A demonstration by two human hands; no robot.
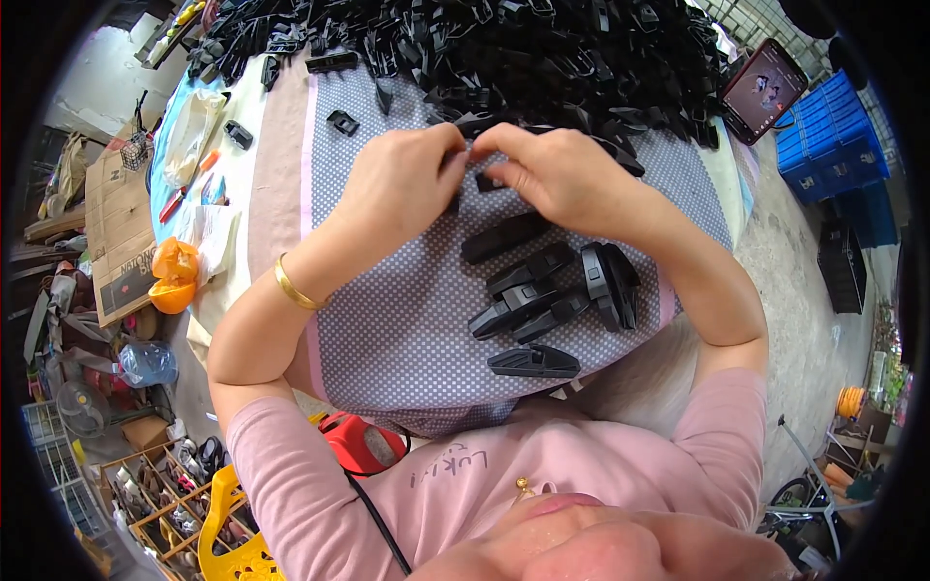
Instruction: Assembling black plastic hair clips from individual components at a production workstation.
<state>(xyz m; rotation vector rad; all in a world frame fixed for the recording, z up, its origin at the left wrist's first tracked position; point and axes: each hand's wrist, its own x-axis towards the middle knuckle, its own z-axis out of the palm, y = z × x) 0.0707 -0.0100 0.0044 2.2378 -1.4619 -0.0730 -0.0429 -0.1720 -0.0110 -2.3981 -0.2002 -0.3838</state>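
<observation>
1. Black plastic part (481, 155), small and mostly hidden, sat pinched between the fingertips of both hands, above the far half of the worktop (387, 320) and just in front of the big heap of black plastic pieces (504, 48).
2. Left hand (402, 184) was curled nearly closed, thumb and fingers nipping the part's left end; how much of it lay inside the grip could not be told.
3. Right hand (552, 174) was likewise closed on the right end, fingers bent over the top, knuckles raised.
4. Risk, as a judgement: such a fingertip grip on a slick little piece could slip if the two hands pushed unevenly, dropping it into the heap, where it would be hard to tell from the rest.
5. Another risk: the right forearm hung close over the row of finished black assemblies (542, 290), so a lowered wrist could knock them out of line.
6. Both forearms came in from the lower edge, elbows wide, wrists bent inward to meet at the middle; a gold bangle (294, 288) ringed the left wrist.
</observation>
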